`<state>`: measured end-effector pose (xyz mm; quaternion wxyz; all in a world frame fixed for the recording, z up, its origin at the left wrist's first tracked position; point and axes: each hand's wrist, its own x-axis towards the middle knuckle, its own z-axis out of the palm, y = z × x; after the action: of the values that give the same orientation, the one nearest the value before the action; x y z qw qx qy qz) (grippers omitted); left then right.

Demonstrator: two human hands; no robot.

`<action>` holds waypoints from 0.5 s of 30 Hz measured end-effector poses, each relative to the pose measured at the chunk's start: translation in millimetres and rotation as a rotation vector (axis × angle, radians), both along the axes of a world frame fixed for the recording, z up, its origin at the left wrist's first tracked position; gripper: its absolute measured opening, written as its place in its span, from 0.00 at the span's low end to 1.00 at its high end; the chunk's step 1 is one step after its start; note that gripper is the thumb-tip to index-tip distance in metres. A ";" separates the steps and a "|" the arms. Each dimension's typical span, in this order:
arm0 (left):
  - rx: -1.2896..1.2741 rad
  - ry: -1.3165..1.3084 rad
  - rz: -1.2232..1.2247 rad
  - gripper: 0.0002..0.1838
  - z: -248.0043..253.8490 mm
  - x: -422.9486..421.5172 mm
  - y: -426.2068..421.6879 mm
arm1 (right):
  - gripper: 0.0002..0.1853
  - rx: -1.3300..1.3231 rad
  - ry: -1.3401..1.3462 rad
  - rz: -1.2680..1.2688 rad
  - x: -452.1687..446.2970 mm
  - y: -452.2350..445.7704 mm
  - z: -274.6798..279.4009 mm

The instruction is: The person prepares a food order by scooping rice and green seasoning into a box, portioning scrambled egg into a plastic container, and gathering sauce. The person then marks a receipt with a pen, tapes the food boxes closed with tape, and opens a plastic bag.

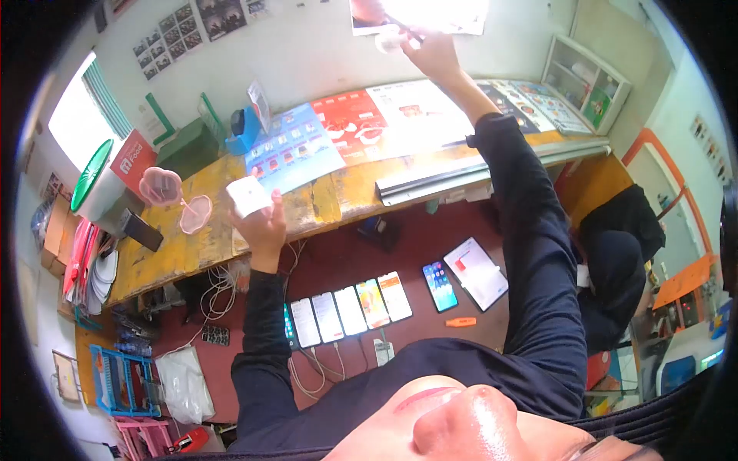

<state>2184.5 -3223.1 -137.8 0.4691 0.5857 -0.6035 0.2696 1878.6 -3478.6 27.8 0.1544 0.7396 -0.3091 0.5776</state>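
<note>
My left hand (261, 227) is raised over the left part of the wooden table, its fingers closed around a small white squarish object (248, 196). What kind of thing it is I cannot make out. Up at the wall, my right hand (433, 58) is stretched far forward, pinching a thin dark stick-like thing (411, 34). Close to those fingertips is a whitish, see-through rounded shape (390, 41), washed out by glare. Behind it hangs a very bright white sheet or panel (453, 15).
Printed posters (346, 123) cover the worn wooden table (307, 211); a metal rail (430, 184) runs along its front. Pink flower-shaped stand (196, 213) and green box (188, 150) are at left. Several lit phones (350, 311) and a tablet (477, 273) lie below. Another person's dark-clothed leg (615, 276) is at right.
</note>
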 end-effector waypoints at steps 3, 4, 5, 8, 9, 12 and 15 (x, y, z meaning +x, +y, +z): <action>-0.107 -0.089 0.152 0.24 -0.9 -0.3 -1.9 | 0.09 0.113 0.109 -0.155 12.8 -39.1 2.3; -0.087 -0.089 0.159 0.24 -2.8 -0.6 -0.3 | 0.09 0.153 0.194 -0.235 15.6 -51.9 4.5; -0.063 -0.091 0.165 0.24 -1.3 -1.1 -1.1 | 0.09 0.163 0.193 -0.230 18.6 -61.4 4.7; -0.107 0.061 0.040 0.22 1.2 -6.2 0.6 | 0.13 0.149 0.259 -0.314 31.7 -93.2 -11.6; -0.159 0.085 -0.047 0.21 1.1 -5.0 0.0 | 0.15 0.132 0.293 -0.355 37.3 -104.5 -15.2; -0.198 -0.012 -0.002 0.21 -1.0 -3.6 -1.4 | 0.18 0.324 0.351 -0.384 53.7 -103.7 -12.5; -0.168 0.041 0.006 0.21 2.1 -8.7 4.2 | 0.10 0.119 0.268 -0.368 68.0 -111.5 -22.3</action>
<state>2175.9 -3218.9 -135.8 0.5280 0.5514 -0.5672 0.3089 1946.6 -3590.1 5.5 0.2531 0.7487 -0.4490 0.4170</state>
